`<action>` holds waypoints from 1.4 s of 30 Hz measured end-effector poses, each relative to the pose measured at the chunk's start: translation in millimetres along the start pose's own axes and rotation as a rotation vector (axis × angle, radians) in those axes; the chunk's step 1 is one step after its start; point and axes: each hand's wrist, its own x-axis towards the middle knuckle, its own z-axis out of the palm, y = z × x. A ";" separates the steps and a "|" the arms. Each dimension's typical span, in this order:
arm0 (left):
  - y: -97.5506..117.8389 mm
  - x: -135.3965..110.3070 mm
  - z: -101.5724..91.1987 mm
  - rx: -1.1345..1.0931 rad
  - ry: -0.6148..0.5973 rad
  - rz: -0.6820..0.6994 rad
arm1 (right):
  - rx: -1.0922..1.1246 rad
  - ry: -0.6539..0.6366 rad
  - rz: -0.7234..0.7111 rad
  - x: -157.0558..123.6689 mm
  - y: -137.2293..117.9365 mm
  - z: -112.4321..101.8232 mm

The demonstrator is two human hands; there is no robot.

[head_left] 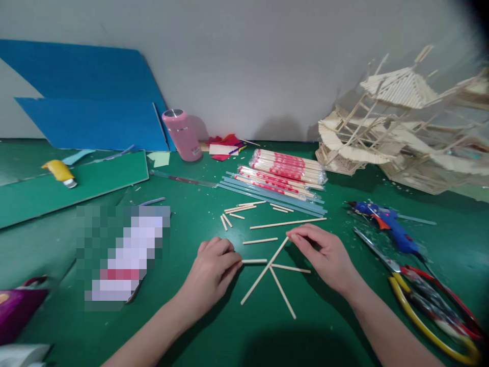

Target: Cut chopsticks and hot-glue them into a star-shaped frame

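Note:
Several thin wooden sticks lie crossed on the green mat (pixel 237 336) in front of me. My left hand (pixel 214 267) is curled, its fingertips pinching the end of a short stick (pixel 255 261). My right hand (pixel 324 252) has its fingers pressed together on the upper end of a long diagonal stick (pixel 263 272). Two more sticks (pixel 282 291) fan out from where the long one crosses. Other loose sticks (pixel 287 223) lie just beyond the hands.
Wrapped chopstick bundles (pixel 286 171) and blue strips (pixel 275 199) lie behind. A stick-built model (pixel 397 132) stands at the back right. A blue glue gun (pixel 385 221) and yellow-handled pliers (pixel 424 300) lie right. A pink bottle (pixel 181 135), blue boards (pixel 87 107) and a yellow cutter (pixel 60 172) are left.

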 end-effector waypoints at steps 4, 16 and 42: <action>-1.6 1.4 2.0 0.037 -0.071 -0.005 | 0.027 0.062 0.084 -16.4 9.8 1.1; -5.8 4.6 1.6 0.126 -0.088 0.065 | 0.045 0.071 0.088 -22.2 15.7 5.2; -9.4 12.7 2.8 0.165 -0.100 0.175 | 0.019 0.010 0.060 -22.8 15.6 8.1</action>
